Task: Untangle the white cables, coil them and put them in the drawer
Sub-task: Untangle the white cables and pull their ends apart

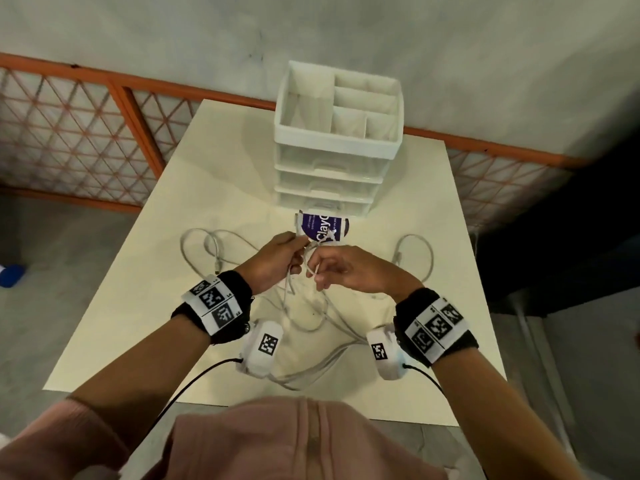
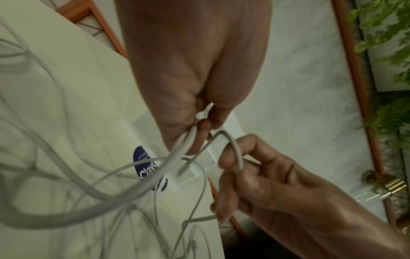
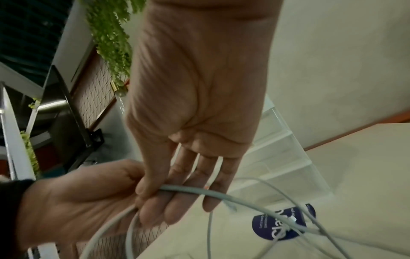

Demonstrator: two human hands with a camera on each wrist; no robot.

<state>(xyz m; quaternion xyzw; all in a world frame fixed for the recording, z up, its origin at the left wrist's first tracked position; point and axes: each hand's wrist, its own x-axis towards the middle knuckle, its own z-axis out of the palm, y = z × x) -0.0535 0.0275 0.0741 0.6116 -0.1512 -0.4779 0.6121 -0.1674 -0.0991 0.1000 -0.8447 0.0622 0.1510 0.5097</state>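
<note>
White cables (image 1: 304,308), greyish in shadow, pinched in the fingers (image 1: 298,242) of the left hand (image 1: 273,263) and the right hand (image 1: 341,271). Just beyond the fingertips: dark blue sticker (image 1: 323,226) with white lettering. Behind it: white drawer unit (image 1: 337,147) with clear fronts. Table (image 1: 145,289) cream. Wristbands (image 1: 216,303) black, bearing black-and-white square-patterned markers. Sleeve (image 1: 62,441) dusty pink. Railing (image 1: 138,109) orange with diamond mesh.

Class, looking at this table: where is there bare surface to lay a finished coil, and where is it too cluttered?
Bare: the table left of the drawer unit, and the near-left corner. Also the strip right of the unit, behind the right cable loop. Crowded: the centre, where the white cables sprawl under both hands by the purple sticker.
</note>
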